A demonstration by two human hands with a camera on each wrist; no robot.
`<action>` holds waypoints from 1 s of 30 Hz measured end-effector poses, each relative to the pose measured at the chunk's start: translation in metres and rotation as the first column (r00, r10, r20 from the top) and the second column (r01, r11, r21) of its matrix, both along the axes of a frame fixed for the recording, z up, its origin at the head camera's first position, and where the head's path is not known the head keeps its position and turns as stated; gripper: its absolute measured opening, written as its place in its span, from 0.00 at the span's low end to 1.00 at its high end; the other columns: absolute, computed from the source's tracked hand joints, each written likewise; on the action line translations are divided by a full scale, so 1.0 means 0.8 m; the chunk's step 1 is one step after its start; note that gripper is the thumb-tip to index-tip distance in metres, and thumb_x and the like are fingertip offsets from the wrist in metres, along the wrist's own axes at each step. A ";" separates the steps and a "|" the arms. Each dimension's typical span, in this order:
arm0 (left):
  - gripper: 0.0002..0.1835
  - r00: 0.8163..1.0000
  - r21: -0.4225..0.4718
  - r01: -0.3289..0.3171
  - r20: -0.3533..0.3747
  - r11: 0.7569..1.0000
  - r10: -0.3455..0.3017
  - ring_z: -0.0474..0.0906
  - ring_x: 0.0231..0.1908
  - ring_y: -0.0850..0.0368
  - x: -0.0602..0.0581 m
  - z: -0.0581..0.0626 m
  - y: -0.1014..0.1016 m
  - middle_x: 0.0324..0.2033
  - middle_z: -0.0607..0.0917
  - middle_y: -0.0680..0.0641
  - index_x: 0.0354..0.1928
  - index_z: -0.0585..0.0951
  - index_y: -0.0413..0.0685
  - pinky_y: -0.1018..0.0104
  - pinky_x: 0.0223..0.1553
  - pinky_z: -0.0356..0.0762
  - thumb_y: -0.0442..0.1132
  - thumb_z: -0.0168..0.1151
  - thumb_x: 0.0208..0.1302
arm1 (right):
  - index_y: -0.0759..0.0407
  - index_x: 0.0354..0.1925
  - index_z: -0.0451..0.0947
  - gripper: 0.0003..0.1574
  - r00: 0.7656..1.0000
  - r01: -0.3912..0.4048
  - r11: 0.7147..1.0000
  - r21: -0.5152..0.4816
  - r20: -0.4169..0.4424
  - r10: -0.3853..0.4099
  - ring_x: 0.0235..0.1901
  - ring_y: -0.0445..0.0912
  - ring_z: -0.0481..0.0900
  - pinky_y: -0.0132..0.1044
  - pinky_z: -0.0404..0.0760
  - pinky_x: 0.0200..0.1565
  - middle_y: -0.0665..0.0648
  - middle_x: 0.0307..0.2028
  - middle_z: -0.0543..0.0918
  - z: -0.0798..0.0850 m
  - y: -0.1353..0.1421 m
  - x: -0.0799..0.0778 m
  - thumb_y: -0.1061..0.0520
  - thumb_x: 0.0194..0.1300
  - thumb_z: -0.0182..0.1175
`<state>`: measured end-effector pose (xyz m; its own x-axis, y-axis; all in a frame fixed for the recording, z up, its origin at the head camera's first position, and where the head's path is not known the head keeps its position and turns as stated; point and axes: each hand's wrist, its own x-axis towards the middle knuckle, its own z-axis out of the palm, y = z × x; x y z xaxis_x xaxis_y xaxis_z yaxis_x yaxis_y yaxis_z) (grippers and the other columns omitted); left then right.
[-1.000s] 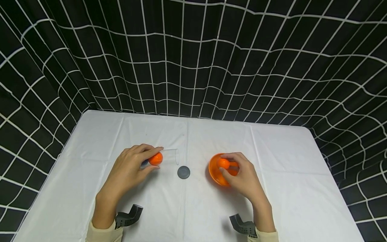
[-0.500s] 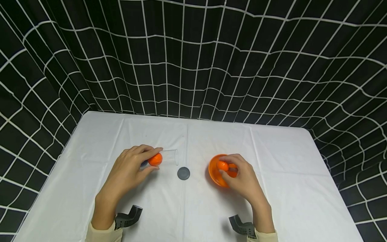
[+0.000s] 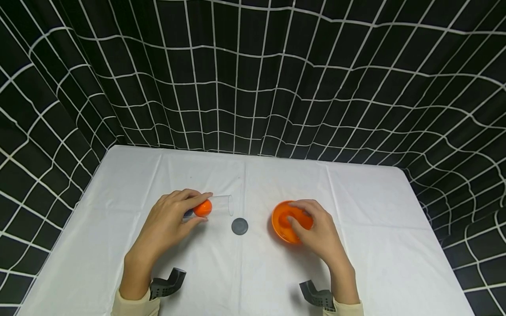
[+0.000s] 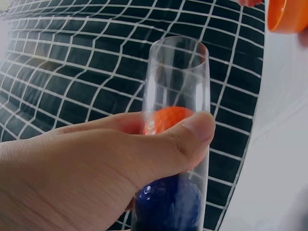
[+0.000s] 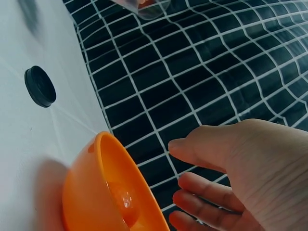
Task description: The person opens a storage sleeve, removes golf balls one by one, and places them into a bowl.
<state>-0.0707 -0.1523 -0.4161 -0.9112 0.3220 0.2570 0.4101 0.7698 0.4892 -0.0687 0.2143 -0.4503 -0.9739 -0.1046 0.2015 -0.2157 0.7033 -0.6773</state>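
My left hand [image 3: 168, 221] grips a clear tube [image 3: 222, 205], which lies sideways in the head view with its open end to the right. Inside the tube, in the left wrist view, an orange ball [image 4: 168, 117] sits above a dark blue ball [image 4: 169, 204]. My right hand [image 3: 319, 230] hovers over an orange bowl [image 3: 291, 239], thumb and fingers apart and holding nothing. Another orange ball [image 5: 126, 201] rests in that bowl, as the right wrist view shows. Between the hands lies a round dark grey cap [image 3: 239, 226].
A white cloth covers the table [image 3: 253, 272]. Black curtain with a white grid [image 3: 245, 79] rises behind its back edge and along both sides. Each wrist carries a dark camera mount [image 3: 169, 283].
My right hand has let go of the orange ball, which now sits in the bowl; its fingers have spread. My left hand and the tube have hardly moved.
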 end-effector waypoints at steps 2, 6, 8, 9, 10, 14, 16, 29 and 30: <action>0.30 1.000 0.000 0.006 -0.001 1.000 -0.006 0.83 0.62 0.47 0.000 0.000 0.000 0.56 0.89 0.50 0.67 0.84 0.60 0.43 0.64 0.76 0.45 0.79 0.61 | 0.57 0.56 0.86 0.20 1.000 0.002 1.000 -0.009 -0.007 -0.002 0.56 0.54 0.85 0.50 0.81 0.61 0.56 0.54 0.87 0.000 -0.002 0.000 0.61 0.65 0.73; 0.31 1.000 0.001 0.020 -0.007 1.000 -0.020 0.83 0.62 0.46 0.000 -0.001 0.000 0.58 0.89 0.49 0.67 0.83 0.60 0.42 0.64 0.77 0.46 0.79 0.61 | 0.58 0.55 0.86 0.19 0.999 -0.008 0.999 -0.038 -0.031 0.007 0.53 0.56 0.86 0.49 0.83 0.58 0.57 0.53 0.88 0.000 -0.006 0.001 0.63 0.65 0.72; 0.32 1.000 0.009 0.024 -0.010 1.000 -0.023 0.84 0.61 0.47 0.000 -0.001 0.001 0.58 0.89 0.50 0.68 0.83 0.60 0.43 0.63 0.79 0.46 0.80 0.60 | 0.59 0.55 0.86 0.19 0.999 -0.015 0.999 -0.051 -0.036 0.013 0.53 0.56 0.86 0.50 0.84 0.58 0.57 0.52 0.88 0.001 -0.008 0.001 0.63 0.66 0.72; 0.33 1.000 0.013 0.023 -0.011 1.000 -0.023 0.85 0.61 0.47 0.000 -0.001 0.001 0.58 0.89 0.50 0.68 0.83 0.59 0.43 0.63 0.80 0.46 0.80 0.59 | 0.59 0.55 0.86 0.19 0.999 -0.019 0.998 -0.056 -0.037 0.017 0.53 0.56 0.87 0.51 0.85 0.59 0.57 0.52 0.88 0.001 -0.008 0.001 0.64 0.66 0.72; 0.33 1.000 0.016 0.023 -0.013 1.000 -0.023 0.86 0.60 0.48 0.000 -0.001 0.001 0.58 0.90 0.50 0.68 0.83 0.59 0.44 0.62 0.80 0.46 0.81 0.59 | 0.59 0.55 0.86 0.18 0.999 -0.022 0.998 -0.062 -0.036 0.020 0.53 0.55 0.87 0.50 0.85 0.59 0.57 0.52 0.88 0.002 -0.009 0.001 0.64 0.66 0.72; 0.32 1.000 0.025 0.019 -0.015 1.000 -0.019 0.87 0.58 0.49 -0.001 -0.001 0.003 0.57 0.91 0.51 0.65 0.85 0.56 0.46 0.60 0.82 0.46 0.82 0.57 | 0.59 0.54 0.86 0.17 0.999 -0.044 0.993 -0.111 -0.019 0.042 0.52 0.52 0.89 0.44 0.87 0.59 0.57 0.52 0.89 0.005 -0.014 0.002 0.64 0.67 0.71; 0.30 1.000 0.023 0.020 -0.017 1.000 -0.020 0.87 0.58 0.49 -0.002 -0.002 0.005 0.56 0.91 0.52 0.63 0.86 0.55 0.46 0.60 0.83 0.46 0.82 0.56 | 0.59 0.54 0.86 0.17 0.998 -0.058 0.988 -0.141 -0.008 0.057 0.52 0.51 0.90 0.43 0.88 0.58 0.57 0.52 0.88 0.006 -0.017 0.003 0.63 0.67 0.71; 0.29 0.999 -0.018 0.038 -0.020 0.999 -0.038 0.84 0.58 0.49 0.000 -0.002 0.014 0.56 0.89 0.52 0.64 0.86 0.56 0.45 0.60 0.79 0.47 0.80 0.60 | 0.52 0.59 0.84 0.22 0.988 -0.152 0.935 -0.319 -0.045 0.146 0.51 0.50 0.90 0.39 0.89 0.55 0.53 0.54 0.88 0.002 -0.049 0.006 0.63 0.68 0.71; 0.29 0.999 -0.018 0.041 -0.022 0.999 -0.041 0.84 0.58 0.49 -0.001 -0.003 0.015 0.56 0.89 0.52 0.64 0.86 0.56 0.45 0.60 0.78 0.47 0.80 0.60 | 0.53 0.58 0.85 0.21 0.987 -0.161 0.928 -0.336 -0.048 0.154 0.51 0.50 0.90 0.41 0.90 0.55 0.53 0.54 0.88 0.001 -0.052 0.006 0.63 0.68 0.71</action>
<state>-0.0711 -0.1404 -0.4181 -0.8911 0.3636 0.2713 0.4522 0.7602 0.4664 -0.0636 0.1730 -0.4492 -0.9457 -0.1791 0.2713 -0.3213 0.3896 -0.8631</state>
